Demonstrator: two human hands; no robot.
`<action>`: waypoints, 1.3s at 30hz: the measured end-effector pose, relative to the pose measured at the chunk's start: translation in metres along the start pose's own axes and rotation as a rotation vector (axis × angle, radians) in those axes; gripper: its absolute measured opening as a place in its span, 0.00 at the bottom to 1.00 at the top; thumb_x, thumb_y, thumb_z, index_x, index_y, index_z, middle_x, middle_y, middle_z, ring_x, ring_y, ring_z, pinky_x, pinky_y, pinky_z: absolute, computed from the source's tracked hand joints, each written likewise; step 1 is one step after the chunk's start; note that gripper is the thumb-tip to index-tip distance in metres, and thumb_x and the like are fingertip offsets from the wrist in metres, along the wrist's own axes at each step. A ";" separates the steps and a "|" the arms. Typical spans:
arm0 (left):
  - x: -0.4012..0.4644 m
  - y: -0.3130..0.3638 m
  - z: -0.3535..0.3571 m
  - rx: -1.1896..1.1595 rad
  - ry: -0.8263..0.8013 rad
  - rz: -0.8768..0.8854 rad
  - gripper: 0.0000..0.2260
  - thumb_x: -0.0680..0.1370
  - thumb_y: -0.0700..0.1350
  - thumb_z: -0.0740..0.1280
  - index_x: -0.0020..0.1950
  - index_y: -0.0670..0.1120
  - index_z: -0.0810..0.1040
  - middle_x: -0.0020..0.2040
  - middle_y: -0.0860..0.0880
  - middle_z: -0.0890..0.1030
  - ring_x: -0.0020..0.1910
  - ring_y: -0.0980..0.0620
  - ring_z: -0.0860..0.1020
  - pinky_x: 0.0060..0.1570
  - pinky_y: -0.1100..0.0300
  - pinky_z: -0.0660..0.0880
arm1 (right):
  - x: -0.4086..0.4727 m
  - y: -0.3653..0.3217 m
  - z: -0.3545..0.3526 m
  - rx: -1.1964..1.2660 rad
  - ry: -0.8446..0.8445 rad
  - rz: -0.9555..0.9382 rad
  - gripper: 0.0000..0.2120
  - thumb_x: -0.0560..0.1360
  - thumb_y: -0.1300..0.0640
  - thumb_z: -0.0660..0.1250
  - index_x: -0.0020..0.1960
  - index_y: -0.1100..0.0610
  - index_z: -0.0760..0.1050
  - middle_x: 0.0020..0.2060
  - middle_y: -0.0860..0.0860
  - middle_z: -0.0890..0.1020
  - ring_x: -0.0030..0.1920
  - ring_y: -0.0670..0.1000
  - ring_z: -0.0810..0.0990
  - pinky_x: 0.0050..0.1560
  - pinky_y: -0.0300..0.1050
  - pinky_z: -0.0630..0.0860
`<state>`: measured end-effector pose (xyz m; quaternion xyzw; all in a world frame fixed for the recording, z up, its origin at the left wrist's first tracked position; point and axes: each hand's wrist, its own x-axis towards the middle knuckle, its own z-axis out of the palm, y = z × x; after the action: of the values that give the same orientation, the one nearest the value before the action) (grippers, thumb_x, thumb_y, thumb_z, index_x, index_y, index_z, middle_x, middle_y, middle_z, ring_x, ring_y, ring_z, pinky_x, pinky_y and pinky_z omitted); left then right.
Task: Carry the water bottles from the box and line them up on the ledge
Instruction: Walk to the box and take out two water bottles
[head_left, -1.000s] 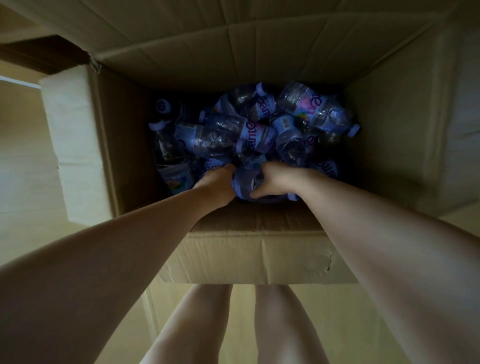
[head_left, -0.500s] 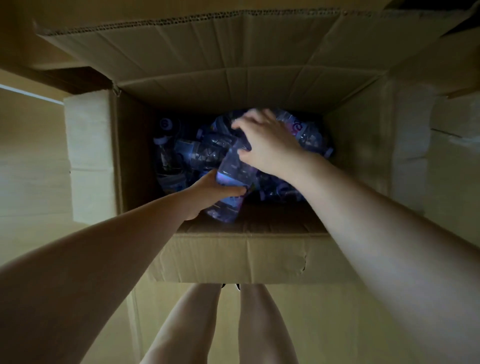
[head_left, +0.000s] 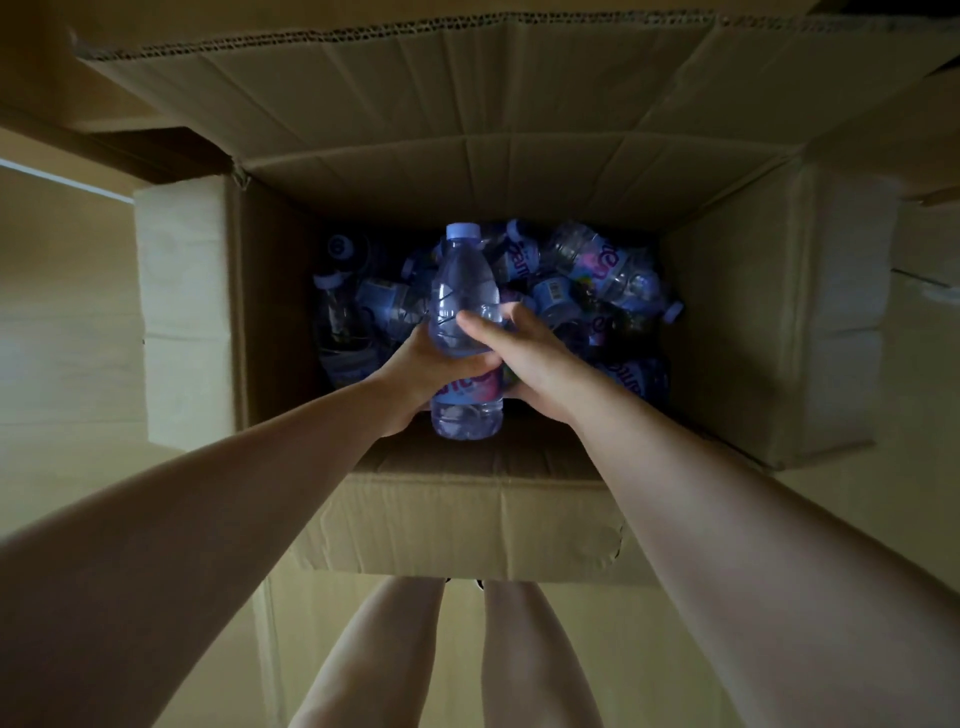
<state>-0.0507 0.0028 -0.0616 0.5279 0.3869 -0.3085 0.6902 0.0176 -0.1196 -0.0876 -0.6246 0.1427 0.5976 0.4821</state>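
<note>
A clear water bottle (head_left: 464, 291) with a pale blue cap and a purple label is held above the open cardboard box (head_left: 467, 519), cap pointing away from me. My left hand (head_left: 421, 364) grips its lower body from the left, thumb across the label. My right hand (head_left: 524, 353) holds it from the right, thumb lying over the middle. Several more bottles (head_left: 602, 270) lie jumbled on the box floor beneath, dim in the shadow. The ledge is not in view.
The box's flaps stand open: a wide one at the back (head_left: 415, 83), one at the left (head_left: 182, 312), one at the right (head_left: 841, 322). My bare legs (head_left: 457, 660) stand against the near wall. Pale floor lies on both sides.
The bottle has been lifted out of the pile and turned cap-away. My right hand has slid from its top down onto its side, and both hands now hold it higher above the box.
</note>
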 end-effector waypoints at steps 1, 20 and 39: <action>0.002 -0.003 -0.002 -0.001 0.033 0.008 0.20 0.73 0.43 0.73 0.64 0.46 0.75 0.57 0.42 0.82 0.56 0.44 0.81 0.57 0.45 0.77 | 0.003 -0.001 -0.003 -0.077 -0.012 -0.002 0.31 0.72 0.34 0.67 0.70 0.49 0.67 0.65 0.52 0.75 0.63 0.53 0.76 0.62 0.60 0.75; 0.087 -0.032 -0.037 0.042 0.448 0.109 0.28 0.71 0.48 0.76 0.67 0.48 0.69 0.56 0.52 0.81 0.53 0.58 0.80 0.53 0.62 0.77 | 0.152 0.018 -0.027 -1.148 0.160 -0.111 0.40 0.72 0.56 0.74 0.76 0.57 0.54 0.74 0.57 0.62 0.73 0.60 0.62 0.71 0.57 0.64; 0.058 -0.034 -0.024 0.168 0.461 -0.009 0.31 0.69 0.49 0.77 0.68 0.49 0.67 0.58 0.49 0.80 0.55 0.51 0.79 0.58 0.51 0.77 | 0.101 0.026 -0.027 -0.865 0.470 -0.038 0.41 0.64 0.41 0.77 0.69 0.57 0.65 0.63 0.59 0.77 0.62 0.61 0.77 0.49 0.47 0.71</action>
<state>-0.0547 0.0159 -0.1316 0.6383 0.5094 -0.2142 0.5359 0.0387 -0.1131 -0.1927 -0.8879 -0.0248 0.4362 0.1442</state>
